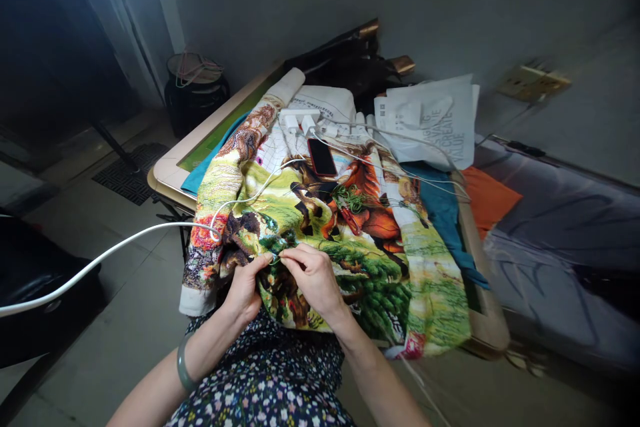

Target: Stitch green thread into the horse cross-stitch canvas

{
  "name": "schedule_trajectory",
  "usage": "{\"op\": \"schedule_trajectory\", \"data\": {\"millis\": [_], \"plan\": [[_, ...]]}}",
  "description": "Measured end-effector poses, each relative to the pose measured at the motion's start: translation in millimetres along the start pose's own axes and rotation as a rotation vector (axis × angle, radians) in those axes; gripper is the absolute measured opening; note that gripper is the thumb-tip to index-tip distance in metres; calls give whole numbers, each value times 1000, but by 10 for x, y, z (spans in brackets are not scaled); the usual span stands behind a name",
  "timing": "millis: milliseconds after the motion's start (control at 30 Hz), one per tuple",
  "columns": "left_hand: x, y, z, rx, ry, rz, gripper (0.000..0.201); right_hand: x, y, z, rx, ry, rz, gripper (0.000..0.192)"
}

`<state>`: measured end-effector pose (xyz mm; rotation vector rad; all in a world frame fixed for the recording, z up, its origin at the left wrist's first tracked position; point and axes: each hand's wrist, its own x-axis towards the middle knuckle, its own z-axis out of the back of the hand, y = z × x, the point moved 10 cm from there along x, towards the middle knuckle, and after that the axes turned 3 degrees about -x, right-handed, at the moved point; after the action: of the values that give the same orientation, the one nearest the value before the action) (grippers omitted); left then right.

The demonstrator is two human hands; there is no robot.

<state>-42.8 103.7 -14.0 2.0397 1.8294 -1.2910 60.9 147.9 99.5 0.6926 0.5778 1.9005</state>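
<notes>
A large embroidered cloth (320,294), worked in green, brown and orange with horses, is spread over the table and hangs toward my lap. Its left side is rolled up. My left hand (246,287) grips the near part of the cloth, thumb on top and the other fingers out of sight underneath. Just to the right, my right hand (313,277) pinches thumb and forefinger together close to the stitched surface. What lies in that pinch is too small to make out. A tangle of green thread (350,199) and a small red tool (351,220) rest farther up the cloth.
On the cloth lie a phone (321,157) and a white power strip (300,114) with chargers. A white cable (125,237) crosses from the left. White printed bags (430,120) and dark wrapping (345,57) sit at the back. A stool (195,90) stands behind left.
</notes>
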Motion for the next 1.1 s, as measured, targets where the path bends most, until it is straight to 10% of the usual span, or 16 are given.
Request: {"op": "schedule_trajectory", "data": {"millis": [667, 1100], "plan": [[-4, 16, -6, -11, 3, 14, 25, -3, 60, -48, 52, -19, -79, 17], [-22, -28, -41, -35, 64, -25, 25, 246, 398, -46, -180, 62, 140, 9]]}}
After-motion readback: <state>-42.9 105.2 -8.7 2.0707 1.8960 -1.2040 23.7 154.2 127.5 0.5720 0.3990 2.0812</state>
